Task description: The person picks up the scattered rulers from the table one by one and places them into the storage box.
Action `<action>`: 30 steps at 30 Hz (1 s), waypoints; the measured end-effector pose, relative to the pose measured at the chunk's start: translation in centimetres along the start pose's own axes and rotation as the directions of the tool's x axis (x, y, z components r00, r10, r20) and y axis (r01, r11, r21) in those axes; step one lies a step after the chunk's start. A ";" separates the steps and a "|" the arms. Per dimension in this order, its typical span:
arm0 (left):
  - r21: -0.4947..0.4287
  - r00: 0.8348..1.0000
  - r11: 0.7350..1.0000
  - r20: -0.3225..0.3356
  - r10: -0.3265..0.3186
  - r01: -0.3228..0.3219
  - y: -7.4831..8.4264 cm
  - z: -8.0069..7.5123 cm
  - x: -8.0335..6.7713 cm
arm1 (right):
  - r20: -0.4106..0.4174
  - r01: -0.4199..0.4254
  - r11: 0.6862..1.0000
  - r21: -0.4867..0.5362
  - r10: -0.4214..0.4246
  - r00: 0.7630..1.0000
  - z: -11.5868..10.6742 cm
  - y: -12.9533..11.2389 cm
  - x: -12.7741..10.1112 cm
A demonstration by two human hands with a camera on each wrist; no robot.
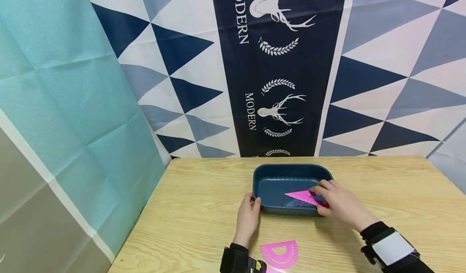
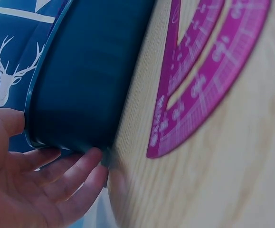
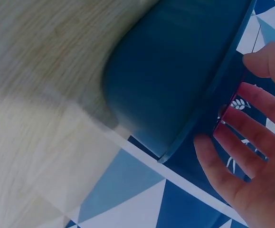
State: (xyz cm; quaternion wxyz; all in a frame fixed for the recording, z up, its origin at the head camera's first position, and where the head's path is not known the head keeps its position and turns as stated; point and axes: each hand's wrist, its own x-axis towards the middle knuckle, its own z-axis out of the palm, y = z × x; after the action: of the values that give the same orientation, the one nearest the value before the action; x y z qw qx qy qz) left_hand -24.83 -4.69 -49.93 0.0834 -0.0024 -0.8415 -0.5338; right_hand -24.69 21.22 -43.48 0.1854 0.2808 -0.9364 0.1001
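Note:
A dark blue rectangular box (image 1: pixel 276 185) stands on the table, its top uncovered. At its near left corner my left hand (image 1: pixel 248 219) holds on, thumb by the rim and fingers against the outer end wall (image 2: pixel 87 85). My right hand (image 1: pixel 340 205) pinches a pink triangular set square (image 1: pixel 300 195) over the right part of the box, the pointed end directed left. Below that set square, a purplish patch shows on the box floor. From the right wrist, only a thin pink edge of the set square shows between thumb and fingers.
A pink protractor (image 1: pixel 290 254) lies flat on the wooden table (image 1: pixel 196 224), in front of the box. Another pink piece (image 1: pixel 273 270) peeks in at the bottom edge, beside the left wrist strap. Behind the table hangs a patterned cloth (image 1: pixel 276 70); a turquoise one is at left.

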 end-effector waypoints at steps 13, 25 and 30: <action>-0.006 1.000 1.000 -0.002 0.000 0.000 0.3 0.1 0.0 | 0.054 -0.006 1.000 -0.023 0.008 0.999 0.8 0.4 1.3; 0.004 1.000 1.000 -0.006 0.024 -0.024 0.0 0.0 0.0 | 0.027 0.025 0.999 -0.024 -0.025 0.999 1.3 0.7 1.4; 0.005 1.000 1.000 -0.001 0.015 -0.015 0.0 0.1 0.0 | 0.069 0.013 1.000 0.008 -0.013 0.998 1.4 1.1 1.6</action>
State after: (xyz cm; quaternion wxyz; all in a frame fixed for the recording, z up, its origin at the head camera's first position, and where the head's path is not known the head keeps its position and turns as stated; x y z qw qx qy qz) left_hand -24.87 -4.66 -49.99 0.0879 -0.0084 -0.8429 -0.5309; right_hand -26.96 20.90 -44.24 0.1527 0.2908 -0.9400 0.0926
